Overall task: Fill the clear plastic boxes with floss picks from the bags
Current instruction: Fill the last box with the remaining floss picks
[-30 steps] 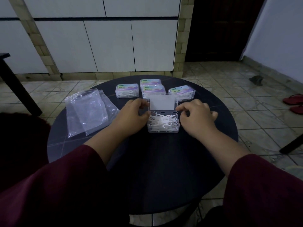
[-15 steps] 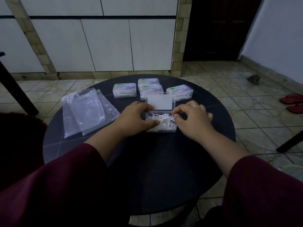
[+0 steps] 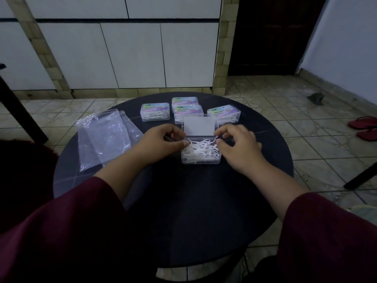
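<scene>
The open clear plastic box is sitting at the centre of the round dark table, heaped with white floss picks, its hinged lid standing upright at the box's 12 o'clock edge. Half a second ago the left thumb was lying across the picks, pressing them down — now it is pulling back to the box's 9 o'clock corner, and both hands are sitting higher, up by the hinge. Likely meaning: the tamping is ending and the lid is about to be closed.

The left hand is pinching at the lid's lower left corner, fingers curled together. The right hand is curling at the 3 o'clock side, fingertips touching the lid's lower right corner; whether they are truly gripping it I cannot tell.

The picks are thin, hooked and tangled, some riding above the rim — they could catch the lid. The box looks rigid and glossy.

At 12 o'clock, four closed labelled boxes are already holding picks. At 9 o'clock, crinkly clear plastic bags are lying flat, seemingly empty.
</scene>
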